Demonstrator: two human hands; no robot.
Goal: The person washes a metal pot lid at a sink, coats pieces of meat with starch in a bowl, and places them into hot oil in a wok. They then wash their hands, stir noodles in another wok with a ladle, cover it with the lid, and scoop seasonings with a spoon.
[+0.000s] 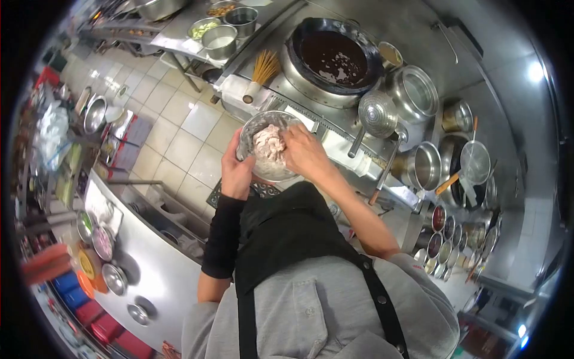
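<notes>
With the left hand [238, 170], holding the bowl [255, 124] by its side. With the right hand [305, 152], touching the food [267, 142] in the bowl; cannot tell if gripping any. Beyond the bowl, can see a brush [264, 68], then a wok [375, 67] of dark liquid [329, 51].

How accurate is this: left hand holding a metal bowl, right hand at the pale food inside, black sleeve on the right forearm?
Wrong arm: the head view shows the black sleeve on the left forearm. The left hand does hold the metal bowl, with the right hand at the pale food inside.
</notes>
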